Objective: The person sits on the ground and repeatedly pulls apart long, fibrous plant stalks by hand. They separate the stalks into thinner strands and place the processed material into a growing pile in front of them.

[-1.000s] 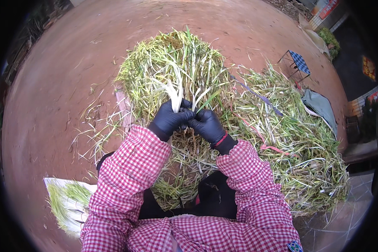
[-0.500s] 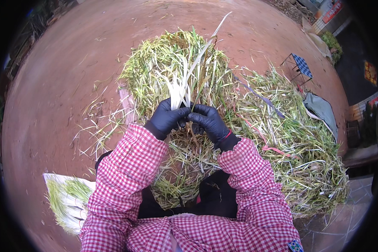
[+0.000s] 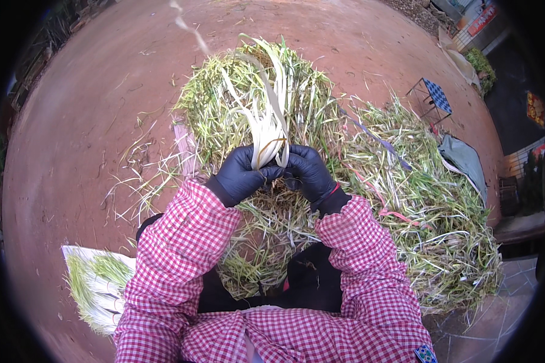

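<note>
Closed left hand [image 3: 239,175] clasps pale stalks [image 3: 265,133], right hand's [image 3: 309,174] hold I can't quite tell, neat bundles [image 3: 106,287] laid aside, loose heap [image 3: 312,103] ahead untied.

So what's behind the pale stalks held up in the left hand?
Behind the pale stalks is the heap of yellow-green leaves. The part directly behind those stalks and the left hand is covered from view.

gloved fingers [image 3: 271,173] hide the lower ends of the white stalks [image 3: 264,134]; a pale strand [image 3: 191,29] beyond is blurred.
</note>
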### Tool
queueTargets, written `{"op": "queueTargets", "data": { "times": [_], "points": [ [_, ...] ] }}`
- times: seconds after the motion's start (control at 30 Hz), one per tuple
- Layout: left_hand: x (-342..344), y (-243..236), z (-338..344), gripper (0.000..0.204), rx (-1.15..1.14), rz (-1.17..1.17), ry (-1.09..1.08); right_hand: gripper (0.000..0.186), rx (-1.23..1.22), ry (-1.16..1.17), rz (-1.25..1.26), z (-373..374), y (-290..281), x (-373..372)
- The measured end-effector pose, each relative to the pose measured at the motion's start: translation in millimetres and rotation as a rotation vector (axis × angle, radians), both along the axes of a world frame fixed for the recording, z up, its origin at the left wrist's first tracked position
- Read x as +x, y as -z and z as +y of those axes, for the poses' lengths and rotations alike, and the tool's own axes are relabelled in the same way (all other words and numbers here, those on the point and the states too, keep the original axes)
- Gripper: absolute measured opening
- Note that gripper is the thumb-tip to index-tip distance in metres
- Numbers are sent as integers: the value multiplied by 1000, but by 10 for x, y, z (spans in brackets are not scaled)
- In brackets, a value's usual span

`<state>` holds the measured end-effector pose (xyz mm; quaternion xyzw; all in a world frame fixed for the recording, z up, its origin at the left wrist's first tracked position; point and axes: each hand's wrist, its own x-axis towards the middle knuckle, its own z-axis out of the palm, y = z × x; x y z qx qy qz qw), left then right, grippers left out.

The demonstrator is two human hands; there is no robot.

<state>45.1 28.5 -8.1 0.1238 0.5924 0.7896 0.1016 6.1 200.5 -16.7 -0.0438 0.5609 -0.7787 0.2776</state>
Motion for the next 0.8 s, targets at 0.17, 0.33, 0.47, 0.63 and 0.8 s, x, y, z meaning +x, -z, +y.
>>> {"op": "queueTargets", "data": {
  "times": [0.17,0.33,0.47,0.63,0.8],
  "points": [
    [38,-79,65,17,22,-82,-140,20,513,102,615,76,52,-57],
    [-47,-127,-159,25,181,-113,-319,21,1211,182,912,491,308,-287],
    [-124,-160,-399,25,330,-221,-333,17,1496,212,962,1110,809,-545],
    [-128,-468,-710,22,509,-222,-570,26,1964,-286,396,1621,963,-559],
    [-200,-299,-677,20,483,-390,-490,59,746,-129,920,763,402,-397]
  ]
}}
